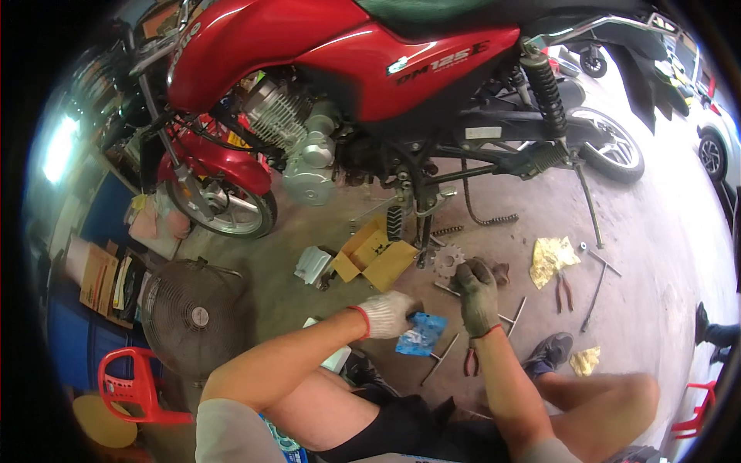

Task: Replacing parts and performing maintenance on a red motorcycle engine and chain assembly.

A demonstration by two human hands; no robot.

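The left hand (386, 315), in a white knit glove with a red cuff, bent inward, its fingers curled at a shiny blue packet (422, 336); I couldn't tell whether they pinched it. The right hand (478, 297), in a grime-darkened glove, reached forward with fingers folded, a toothed grey metal sprocket (445, 256) just beyond; its grip was hidden from me. A steel T-handled wrench (440, 359) and red-handled pliers (472, 363) crowded the space between the knees. Bare concrete floor (641, 255) opened rightward, past a crumpled gold wrapper (551, 261). Ahead, a red motorcycle (340, 65) closed off the far side, dark lettering on its side panel (432, 89).
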